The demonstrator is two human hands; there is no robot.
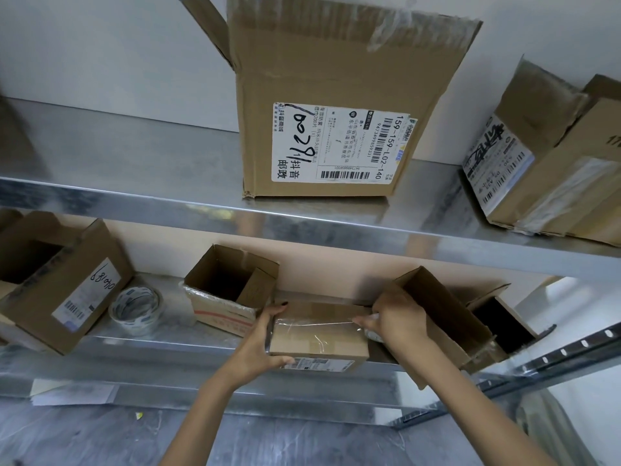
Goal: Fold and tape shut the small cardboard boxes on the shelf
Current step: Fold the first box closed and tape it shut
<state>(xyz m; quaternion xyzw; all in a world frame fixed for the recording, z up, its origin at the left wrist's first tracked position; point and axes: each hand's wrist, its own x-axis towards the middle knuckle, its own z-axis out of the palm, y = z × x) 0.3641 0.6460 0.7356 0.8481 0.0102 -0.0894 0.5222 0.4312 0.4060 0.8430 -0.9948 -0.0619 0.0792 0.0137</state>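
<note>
The lower shelf [174,319] carries five boxes [60,284] [228,290] [316,334] [443,317] [504,319] and two tape rolls [136,309] [373,332], one mostly hidden. The upper shelf [134,156] carries two boxes [336,95] [524,156] in clear view, perhaps a third behind. Two hands [265,338] [400,314] show.

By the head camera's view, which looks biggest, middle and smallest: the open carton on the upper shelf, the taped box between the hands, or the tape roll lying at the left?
1. large open box, by a wide margin
2. small taped box
3. tape roll, plainly smallest
</note>
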